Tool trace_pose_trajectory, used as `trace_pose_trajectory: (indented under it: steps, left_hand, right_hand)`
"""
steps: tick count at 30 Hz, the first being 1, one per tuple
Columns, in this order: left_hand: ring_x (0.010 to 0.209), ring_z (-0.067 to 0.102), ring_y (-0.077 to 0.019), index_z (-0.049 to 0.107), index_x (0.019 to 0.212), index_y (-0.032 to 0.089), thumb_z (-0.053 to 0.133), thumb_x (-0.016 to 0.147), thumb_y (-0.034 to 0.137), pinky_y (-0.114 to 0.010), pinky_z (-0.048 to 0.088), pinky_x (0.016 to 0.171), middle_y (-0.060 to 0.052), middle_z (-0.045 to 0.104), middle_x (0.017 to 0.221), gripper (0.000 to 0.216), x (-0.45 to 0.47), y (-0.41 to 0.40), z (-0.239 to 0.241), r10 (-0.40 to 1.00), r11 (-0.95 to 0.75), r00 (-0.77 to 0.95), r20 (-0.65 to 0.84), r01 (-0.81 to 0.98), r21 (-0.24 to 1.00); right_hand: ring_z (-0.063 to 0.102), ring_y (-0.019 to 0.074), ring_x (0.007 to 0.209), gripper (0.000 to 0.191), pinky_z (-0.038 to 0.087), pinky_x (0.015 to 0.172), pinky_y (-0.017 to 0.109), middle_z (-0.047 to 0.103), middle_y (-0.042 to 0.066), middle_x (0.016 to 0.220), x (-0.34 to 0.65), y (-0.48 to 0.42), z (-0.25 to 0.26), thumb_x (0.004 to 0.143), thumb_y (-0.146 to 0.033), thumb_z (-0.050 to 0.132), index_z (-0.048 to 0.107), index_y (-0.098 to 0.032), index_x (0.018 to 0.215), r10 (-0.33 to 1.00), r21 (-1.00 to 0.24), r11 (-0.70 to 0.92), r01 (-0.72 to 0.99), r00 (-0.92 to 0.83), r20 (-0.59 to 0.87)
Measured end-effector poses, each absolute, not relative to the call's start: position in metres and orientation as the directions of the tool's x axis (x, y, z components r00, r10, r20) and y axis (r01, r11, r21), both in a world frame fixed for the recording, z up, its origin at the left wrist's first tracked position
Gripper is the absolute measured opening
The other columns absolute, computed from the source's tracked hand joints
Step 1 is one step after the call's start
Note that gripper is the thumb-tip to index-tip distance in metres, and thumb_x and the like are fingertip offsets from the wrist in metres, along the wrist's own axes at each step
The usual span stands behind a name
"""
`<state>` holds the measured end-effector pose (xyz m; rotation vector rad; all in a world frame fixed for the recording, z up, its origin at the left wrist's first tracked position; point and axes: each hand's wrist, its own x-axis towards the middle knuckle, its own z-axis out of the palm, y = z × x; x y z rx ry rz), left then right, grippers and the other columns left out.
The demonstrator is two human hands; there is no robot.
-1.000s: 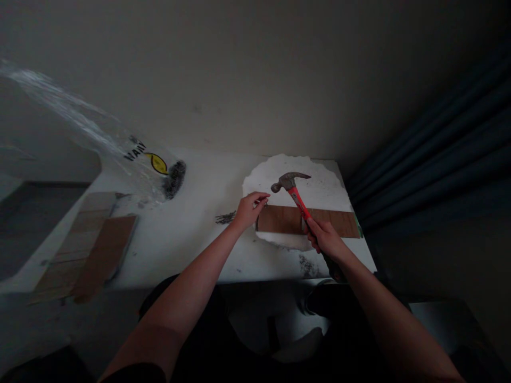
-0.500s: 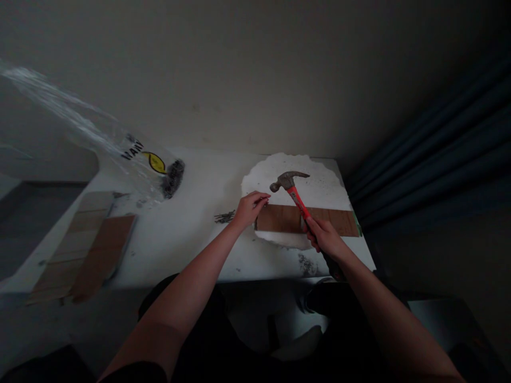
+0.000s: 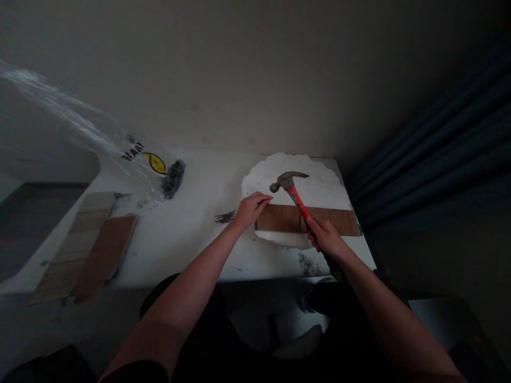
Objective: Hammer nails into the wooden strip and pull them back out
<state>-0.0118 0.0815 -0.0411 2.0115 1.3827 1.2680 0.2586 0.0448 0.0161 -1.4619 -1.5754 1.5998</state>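
Observation:
My right hand (image 3: 325,236) is closed round the red handle of a claw hammer (image 3: 293,192), whose grey head hangs above the left part of a brown wooden board (image 3: 335,221). The board lies across a white foam slab (image 3: 319,186) on the white table (image 3: 191,234). My left hand (image 3: 250,208) is at the board's left end with fingers pinched together under the hammer head; what they pinch is too small to make out. A small heap of dark nails (image 3: 225,217) lies just left of that hand.
A clear plastic bag (image 3: 131,159) with a yellow label and dark nails inside lies at the back left. Brown boards (image 3: 93,250) are stacked at the table's left end. A dark curtain (image 3: 439,149) hangs on the right; a wall stands behind.
The hammer head has dipped slightly and stays above the board's left end. My left hand's fingers have closed in a little at the board's edge.

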Motion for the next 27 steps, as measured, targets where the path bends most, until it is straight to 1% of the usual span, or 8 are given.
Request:
trace_pose_trajectory:
  steps: [5, 9, 11, 13, 15, 19, 22, 27]
  left_hand:
    - [0.089, 0.067, -0.0160, 0.071, 0.105, 0.021, 0.053, 0.095, 0.026, -0.030, 0.052, 0.083, -0.005, 0.071, 0.094, 0.021, -0.012, 0.082, -0.044, 0.876, -0.449, 0.104, 0.470, 0.529, 0.720]
    - [0.089, 0.069, -0.0156, 0.066, 0.112, 0.021, 0.058, 0.091, 0.022, -0.030, 0.053, 0.084, -0.005, 0.071, 0.097, 0.023, -0.010, 0.081, -0.046, 0.905, -0.394, 0.053, 0.422, 0.474, 0.787]
    - [0.087, 0.069, -0.0150, 0.061, 0.115, 0.020, 0.060, 0.089, 0.020, -0.030, 0.054, 0.082, -0.004, 0.071, 0.097, 0.026, -0.009, 0.081, -0.047, 0.918, -0.367, 0.026, 0.395, 0.434, 0.823]
    - [0.087, 0.070, -0.0149, 0.058, 0.114, 0.020, 0.061, 0.088, 0.020, -0.029, 0.054, 0.082, -0.004, 0.071, 0.096, 0.026, -0.009, 0.081, -0.048, 0.926, -0.347, 0.007, 0.377, 0.410, 0.843]
    - [0.088, 0.070, -0.0151, 0.055, 0.111, 0.020, 0.062, 0.087, 0.020, -0.029, 0.054, 0.080, -0.005, 0.071, 0.095, 0.025, -0.008, 0.081, -0.047, 0.933, -0.325, -0.010, 0.360, 0.404, 0.855]
    - [0.085, 0.070, -0.0154, 0.050, 0.110, 0.021, 0.063, 0.086, 0.020, -0.029, 0.054, 0.076, -0.004, 0.071, 0.092, 0.027, -0.008, 0.081, -0.045, 0.943, -0.291, -0.025, 0.332, 0.421, 0.859]
    - [0.083, 0.070, -0.0152, 0.048, 0.109, 0.021, 0.063, 0.086, 0.020, -0.028, 0.054, 0.074, -0.003, 0.072, 0.091, 0.028, -0.008, 0.082, -0.044, 0.940, -0.289, -0.043, 0.337, 0.424, 0.858]
    - [0.083, 0.071, -0.0159, 0.045, 0.109, 0.022, 0.066, 0.085, 0.020, -0.028, 0.054, 0.073, -0.003, 0.072, 0.092, 0.032, -0.008, 0.082, -0.046, 0.941, -0.269, -0.073, 0.332, 0.435, 0.859]
  right_hand:
    - [0.039, 0.0069, 0.037, 0.050, 0.029, 0.032, 0.019, 0.042, -0.007, 0.053, 0.258, 0.045, 0.016, 0.089, -0.068, 0.044, 0.054, -0.020, 0.079, 0.868, -0.903, -0.255, 0.346, -0.329, -0.371]
    - [0.039, 0.0079, 0.038, 0.050, 0.029, 0.032, 0.020, 0.042, -0.007, 0.054, 0.257, 0.044, 0.018, 0.089, -0.068, 0.044, 0.053, -0.020, 0.078, 0.872, -0.898, -0.246, 0.365, -0.320, -0.369]
    - [0.040, 0.0084, 0.039, 0.050, 0.029, 0.033, 0.021, 0.043, -0.006, 0.055, 0.259, 0.044, 0.020, 0.090, -0.067, 0.041, 0.053, -0.020, 0.078, 0.880, -0.894, -0.205, 0.398, -0.326, -0.347]
    - [0.040, 0.0088, 0.040, 0.050, 0.030, 0.036, 0.021, 0.045, -0.005, 0.056, 0.261, 0.044, 0.023, 0.092, -0.065, 0.039, 0.053, -0.020, 0.078, 0.894, -0.879, -0.122, 0.460, -0.334, -0.299]
    - [0.042, 0.0095, 0.043, 0.048, 0.031, 0.041, 0.022, 0.048, -0.004, 0.056, 0.265, 0.044, 0.027, 0.094, -0.062, 0.037, 0.054, -0.020, 0.077, 0.909, -0.835, -0.008, 0.551, -0.344, -0.235]
    - [0.051, 0.0129, 0.054, 0.044, 0.034, 0.052, 0.025, 0.055, 0.001, 0.062, 0.268, 0.041, 0.038, 0.097, -0.054, 0.037, 0.056, -0.020, 0.076, 0.915, -0.690, 0.183, 0.700, -0.378, -0.140]
    - [0.055, 0.0150, 0.060, 0.044, 0.035, 0.057, 0.026, 0.060, 0.003, 0.066, 0.265, 0.036, 0.047, 0.098, -0.051, 0.035, 0.057, -0.020, 0.077, 0.912, -0.622, 0.239, 0.746, -0.392, -0.119]
    - [0.058, 0.0174, 0.064, 0.045, 0.034, 0.061, 0.028, 0.063, 0.005, 0.069, 0.257, 0.033, 0.057, 0.099, -0.050, 0.033, 0.060, -0.019, 0.081, 0.909, -0.521, 0.262, 0.812, -0.389, -0.149]
